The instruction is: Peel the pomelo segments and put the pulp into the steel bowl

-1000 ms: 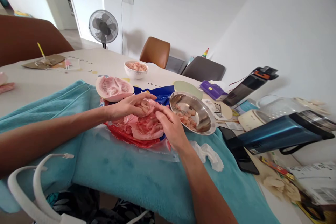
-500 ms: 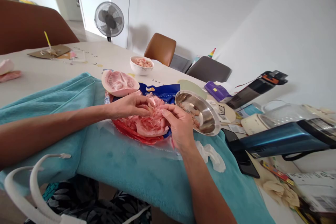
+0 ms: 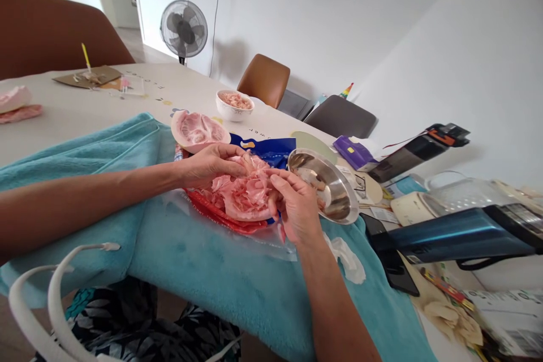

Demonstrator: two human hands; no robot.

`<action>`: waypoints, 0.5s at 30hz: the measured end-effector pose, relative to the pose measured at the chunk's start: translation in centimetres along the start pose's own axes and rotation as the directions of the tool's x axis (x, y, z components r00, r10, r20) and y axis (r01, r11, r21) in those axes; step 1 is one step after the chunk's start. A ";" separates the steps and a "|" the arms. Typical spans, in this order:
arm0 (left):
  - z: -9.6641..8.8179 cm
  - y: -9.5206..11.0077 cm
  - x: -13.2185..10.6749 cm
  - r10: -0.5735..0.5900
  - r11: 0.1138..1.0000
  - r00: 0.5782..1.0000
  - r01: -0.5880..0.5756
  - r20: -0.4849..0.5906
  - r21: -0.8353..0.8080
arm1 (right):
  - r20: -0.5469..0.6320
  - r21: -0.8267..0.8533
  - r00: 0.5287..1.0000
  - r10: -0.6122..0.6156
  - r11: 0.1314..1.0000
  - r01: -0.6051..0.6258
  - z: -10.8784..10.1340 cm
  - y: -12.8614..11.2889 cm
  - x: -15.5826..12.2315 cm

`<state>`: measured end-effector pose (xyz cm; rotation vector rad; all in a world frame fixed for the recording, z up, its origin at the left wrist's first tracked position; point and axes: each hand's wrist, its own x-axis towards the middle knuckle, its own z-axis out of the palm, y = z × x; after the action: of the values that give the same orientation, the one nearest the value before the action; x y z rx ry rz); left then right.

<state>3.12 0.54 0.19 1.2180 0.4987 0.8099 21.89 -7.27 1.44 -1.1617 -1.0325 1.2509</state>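
Over a heap of torn pink pomelo membrane [image 3: 231,195], my left hand [image 3: 207,165] is closed, thumb and fingers pinching a small pale piece of pomelo [image 3: 251,165]. My right hand [image 3: 297,203] faces it from the right, thumb pressed to the forefinger at the near side of the same piece. Fingers partly cover the piece, so its full shape is hidden. The heap lies on a red and blue plastic bag [image 3: 227,225]. Behind my left hand sits a hollow pomelo rind [image 3: 197,131]. A tilted steel bowl [image 3: 345,198] with some pomelo bits stands beside my right hand.
A white bowl [image 3: 234,112] of pomelo flesh stands farther back. A teal towel [image 3: 203,288] covers the near table edge. At right are crumpled tissue [image 3: 350,260], a phone [image 3: 394,266], a blue bottle [image 3: 449,235], a dark bottle [image 3: 403,153] and a purple packet [image 3: 352,150].
The whole view has shifted slightly, so things appear a little farther right. My hands remain over the heap, with the fingertips slightly farther apart.
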 end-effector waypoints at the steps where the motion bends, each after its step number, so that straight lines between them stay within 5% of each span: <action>1: 0.0 0.0 0.0 0.004 1.000 1.000 -0.004 0.008 0.004 | 0.001 0.001 1.000 0.005 1.000 -0.005 0.0 0.0 0.0; 15: -0.2 -0.5 -0.1 0.010 0.997 1.000 -0.012 0.026 0.080 | 0.090 -0.080 0.996 -0.019 0.996 0.026 0.6 0.7 -0.2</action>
<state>3.01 0.53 -0.41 1.3040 0.5084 0.7890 21.18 -7.48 0.89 -1.1617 -1.1687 1.2620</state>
